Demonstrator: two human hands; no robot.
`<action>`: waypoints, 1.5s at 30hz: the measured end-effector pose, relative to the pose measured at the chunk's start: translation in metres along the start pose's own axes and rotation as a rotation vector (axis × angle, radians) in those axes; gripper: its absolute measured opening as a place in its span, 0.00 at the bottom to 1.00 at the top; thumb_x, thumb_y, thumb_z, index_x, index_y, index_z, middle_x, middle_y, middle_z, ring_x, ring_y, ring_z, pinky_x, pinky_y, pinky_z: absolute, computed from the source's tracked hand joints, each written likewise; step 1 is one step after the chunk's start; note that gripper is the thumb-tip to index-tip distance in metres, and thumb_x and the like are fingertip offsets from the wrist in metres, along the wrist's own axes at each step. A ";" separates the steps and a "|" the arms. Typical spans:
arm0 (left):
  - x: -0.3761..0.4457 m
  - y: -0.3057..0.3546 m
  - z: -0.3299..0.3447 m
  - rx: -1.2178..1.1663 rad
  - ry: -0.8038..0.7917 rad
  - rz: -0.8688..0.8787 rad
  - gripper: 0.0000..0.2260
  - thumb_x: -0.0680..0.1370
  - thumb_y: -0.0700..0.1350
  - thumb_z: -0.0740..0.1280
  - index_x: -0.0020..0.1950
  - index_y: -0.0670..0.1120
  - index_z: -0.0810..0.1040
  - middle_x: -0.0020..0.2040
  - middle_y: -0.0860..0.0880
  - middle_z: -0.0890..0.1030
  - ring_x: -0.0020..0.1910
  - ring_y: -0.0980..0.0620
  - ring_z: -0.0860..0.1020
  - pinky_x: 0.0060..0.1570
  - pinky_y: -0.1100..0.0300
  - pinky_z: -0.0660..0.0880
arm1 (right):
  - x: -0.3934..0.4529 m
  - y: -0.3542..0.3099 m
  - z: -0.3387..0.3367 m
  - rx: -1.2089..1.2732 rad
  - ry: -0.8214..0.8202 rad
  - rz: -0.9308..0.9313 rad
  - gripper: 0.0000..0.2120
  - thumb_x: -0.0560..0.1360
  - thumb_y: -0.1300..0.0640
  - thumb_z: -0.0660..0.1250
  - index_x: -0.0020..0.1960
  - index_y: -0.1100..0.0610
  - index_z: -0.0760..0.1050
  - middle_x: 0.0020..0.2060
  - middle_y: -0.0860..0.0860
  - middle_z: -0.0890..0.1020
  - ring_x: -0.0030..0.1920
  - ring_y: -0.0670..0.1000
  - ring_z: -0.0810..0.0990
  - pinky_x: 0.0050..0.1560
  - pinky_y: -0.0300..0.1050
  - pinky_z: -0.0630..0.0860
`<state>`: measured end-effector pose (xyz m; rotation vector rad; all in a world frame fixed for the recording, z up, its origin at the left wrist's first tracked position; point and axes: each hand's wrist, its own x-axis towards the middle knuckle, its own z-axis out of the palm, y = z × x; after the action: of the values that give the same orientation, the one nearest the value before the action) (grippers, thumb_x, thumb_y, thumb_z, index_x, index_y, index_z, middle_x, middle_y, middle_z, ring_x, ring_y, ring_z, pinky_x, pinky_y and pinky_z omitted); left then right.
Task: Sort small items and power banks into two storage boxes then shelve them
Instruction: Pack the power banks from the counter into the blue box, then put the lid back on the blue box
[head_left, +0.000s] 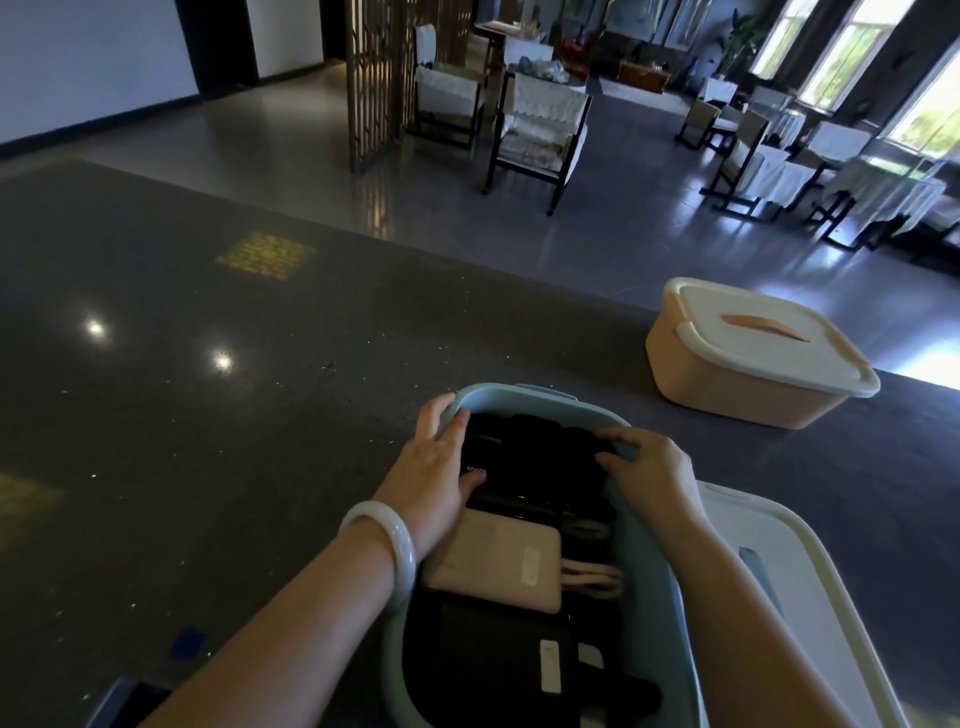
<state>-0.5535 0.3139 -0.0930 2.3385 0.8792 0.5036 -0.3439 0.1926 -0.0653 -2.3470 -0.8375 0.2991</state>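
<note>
An open blue storage box (524, 395) sits on the dark counter in front of me, filled with several power banks. My left hand (434, 467) lies over the box's left wall, fingers and thumb touching a black power bank (511, 457) at the far end. My right hand (649, 467) rests on the right wall, fingertips on the same dark stack. A pink power bank (498, 561) with a looped cable lies in the middle, and another black power bank (493, 670) lies nearest me. An orange storage box (727, 384) with a white lid stands closed at the right.
The blue box's white lid (810, 571) lies on the counter just right of it. The dark speckled counter (208, 389) stretches left and ahead. Beyond its far edge are a tiled floor, chairs (540, 130) and a wooden screen. A blue tape mark (189, 642) sits near the front left.
</note>
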 end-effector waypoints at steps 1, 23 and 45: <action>0.000 0.000 0.000 0.004 0.000 0.001 0.29 0.78 0.48 0.67 0.75 0.46 0.60 0.75 0.56 0.48 0.67 0.51 0.70 0.63 0.60 0.70 | -0.002 0.001 0.000 -0.035 -0.014 -0.008 0.15 0.73 0.58 0.71 0.59 0.48 0.80 0.57 0.55 0.80 0.58 0.55 0.77 0.51 0.40 0.68; -0.062 0.012 -0.013 -0.071 -0.111 -0.023 0.30 0.80 0.52 0.62 0.79 0.48 0.52 0.76 0.59 0.34 0.72 0.60 0.59 0.52 0.82 0.54 | -0.099 0.007 0.008 -0.210 -0.297 -0.268 0.15 0.74 0.62 0.65 0.57 0.47 0.77 0.45 0.43 0.81 0.44 0.39 0.79 0.47 0.34 0.77; -0.053 0.063 -0.008 0.550 -0.217 0.049 0.30 0.80 0.59 0.54 0.78 0.48 0.49 0.78 0.50 0.42 0.77 0.40 0.42 0.73 0.42 0.47 | -0.100 0.009 -0.038 -0.228 -0.057 -0.332 0.19 0.73 0.57 0.69 0.64 0.52 0.76 0.58 0.47 0.77 0.60 0.48 0.74 0.60 0.36 0.65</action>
<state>-0.5661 0.2415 -0.0537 2.8440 0.9438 0.0146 -0.4015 0.1059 -0.0410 -2.3603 -1.3286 0.1362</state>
